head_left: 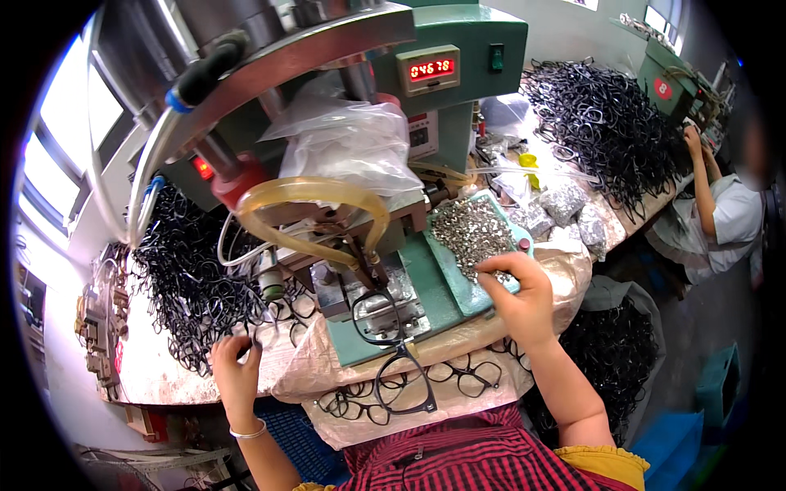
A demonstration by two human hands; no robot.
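My right hand (517, 296) rests on the near edge of a teal tray (453, 273) of small silver metal parts (471, 231), fingertips pinching among them. My left hand (236, 370) hovers at the edge of a heap of black eyeglass frames (190, 282), fingers curled around a thin black piece. One black frame front (378, 308) sits on the bed of the green press machine (426, 78). Another black frame (405, 383) hangs off the machine's front edge.
More finished black frames (471, 378) lie on the plastic sheet near my lap. Clear bags of metal parts (565, 204) and a large pile of black frames (606, 123) lie at the right, where another person (725, 209) works. Hoses (315, 196) loop over the machine.
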